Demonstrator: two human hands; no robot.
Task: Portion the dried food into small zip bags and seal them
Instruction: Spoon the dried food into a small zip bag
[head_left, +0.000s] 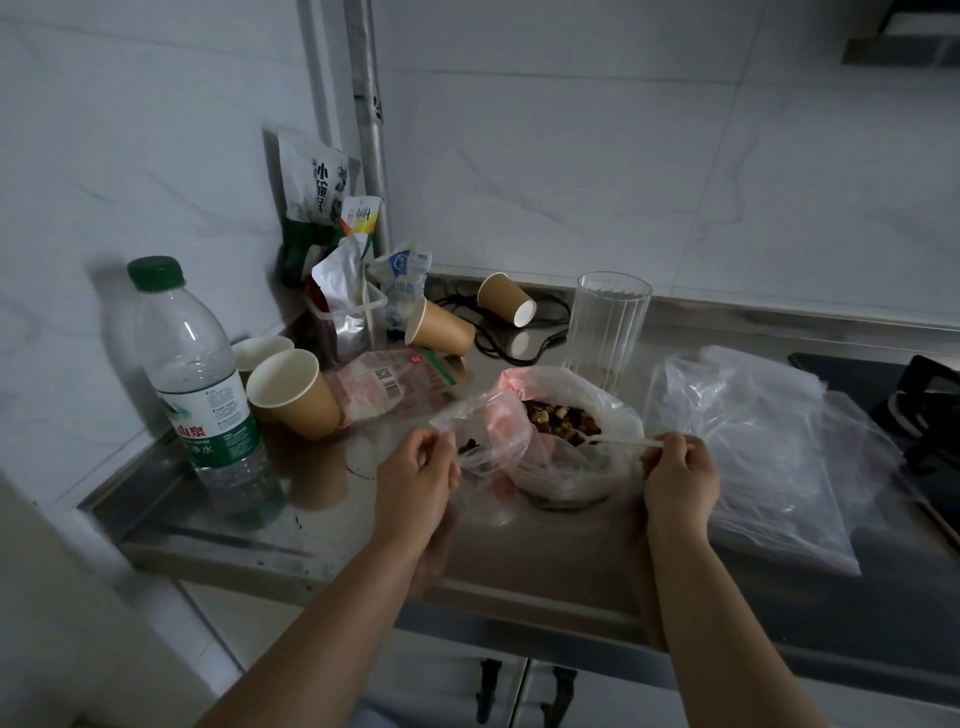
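**Scoop poised over the open bag**

Head view, only one on offer. Left hand (415, 467) pinching the rim of a small zip bag (485, 436), mouth held wide and tilted toward the source, likely so the next load drops straight in. A few dark pieces already down in that bag. Right hand (678, 467) curled round the handle of a white plastic spoon (621, 442), bowl end reaching into the dried food (563, 418). Dried food heaped in a big thin plastic bag (582, 467), rolled open on the steel desk (322, 519), just beside the zip bag, so the carry stays short. Early in the portioning, by the look of it; nothing sealed in sight.

Count now: one spoon, one zip bag in hand, a stack of spare bags (753, 447) to the right, number impossible to tell. Four paper cups: two upright by the water bottle (202, 384), two tipped over farther back. One ribbed glass (605, 327) behind the food.
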